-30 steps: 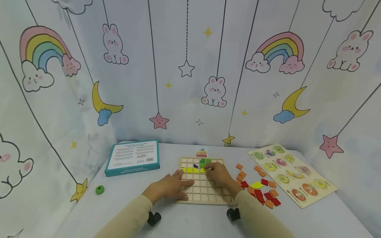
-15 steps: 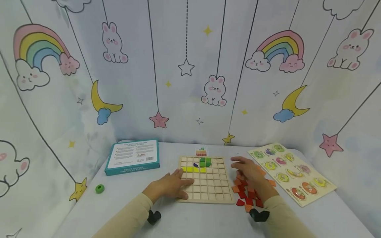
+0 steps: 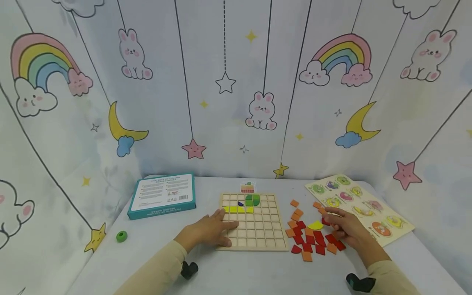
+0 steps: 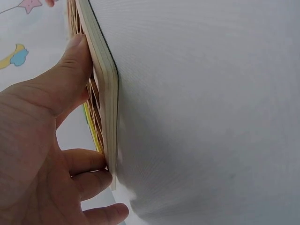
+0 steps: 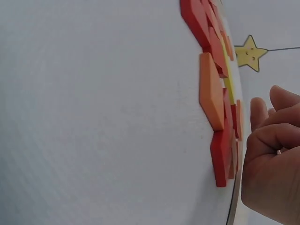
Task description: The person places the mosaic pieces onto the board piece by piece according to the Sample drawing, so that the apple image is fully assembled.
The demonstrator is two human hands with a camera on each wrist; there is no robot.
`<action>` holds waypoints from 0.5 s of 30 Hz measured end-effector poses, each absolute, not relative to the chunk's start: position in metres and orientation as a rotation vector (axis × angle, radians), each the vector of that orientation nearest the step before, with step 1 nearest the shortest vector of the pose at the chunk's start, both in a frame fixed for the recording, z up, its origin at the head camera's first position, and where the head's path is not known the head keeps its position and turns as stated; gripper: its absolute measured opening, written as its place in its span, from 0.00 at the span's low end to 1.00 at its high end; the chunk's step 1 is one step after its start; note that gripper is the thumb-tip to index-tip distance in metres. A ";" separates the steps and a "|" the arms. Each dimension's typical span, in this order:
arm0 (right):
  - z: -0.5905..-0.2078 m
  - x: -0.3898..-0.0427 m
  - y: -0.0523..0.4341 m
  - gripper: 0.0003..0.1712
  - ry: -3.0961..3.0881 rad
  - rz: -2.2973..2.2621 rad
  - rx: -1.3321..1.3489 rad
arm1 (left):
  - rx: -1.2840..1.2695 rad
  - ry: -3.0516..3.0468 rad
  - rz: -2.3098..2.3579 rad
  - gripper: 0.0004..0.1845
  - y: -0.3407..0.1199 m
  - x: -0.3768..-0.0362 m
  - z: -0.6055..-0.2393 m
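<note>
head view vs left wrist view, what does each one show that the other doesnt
Only the head view shows the right hand over the loose red and orange tiles, the teal box, the green ring and the fruit puzzle board. Only the left wrist view shows the grid board's edge side-on, with the thumb lying along the top. Both show the left hand resting on the wooden grid board on the white table.

Bare hands point(image 3: 206, 231), beige long sleeves point(image 3: 158, 268), black wrist-worn cameras point(image 3: 189, 269)
</note>
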State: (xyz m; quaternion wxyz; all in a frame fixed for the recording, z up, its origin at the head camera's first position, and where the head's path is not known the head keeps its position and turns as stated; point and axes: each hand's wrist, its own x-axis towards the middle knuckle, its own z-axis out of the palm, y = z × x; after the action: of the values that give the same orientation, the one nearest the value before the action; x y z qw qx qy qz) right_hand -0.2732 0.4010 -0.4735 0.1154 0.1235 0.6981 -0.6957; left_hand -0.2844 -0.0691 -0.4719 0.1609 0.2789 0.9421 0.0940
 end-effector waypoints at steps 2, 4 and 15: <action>-0.477 -0.275 0.396 0.36 2.156 -1.941 0.349 | 0.792 2.688 0.278 0.36 -0.070 -0.285 -0.472; -0.480 -0.276 0.391 0.35 2.275 -1.822 0.355 | 0.788 2.680 0.288 0.36 -0.070 -0.285 -0.472; -0.487 -0.277 0.376 0.28 2.626 -1.466 0.272 | 0.796 2.690 0.258 0.36 -0.069 -0.287 -0.475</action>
State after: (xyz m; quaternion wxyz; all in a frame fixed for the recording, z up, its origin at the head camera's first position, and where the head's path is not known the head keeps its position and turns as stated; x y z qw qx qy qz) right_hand -0.2771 0.3757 -0.4866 0.0611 0.0900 0.8680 -0.4845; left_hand -0.2874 -0.0691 -0.4749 0.1614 0.2788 0.9424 0.0902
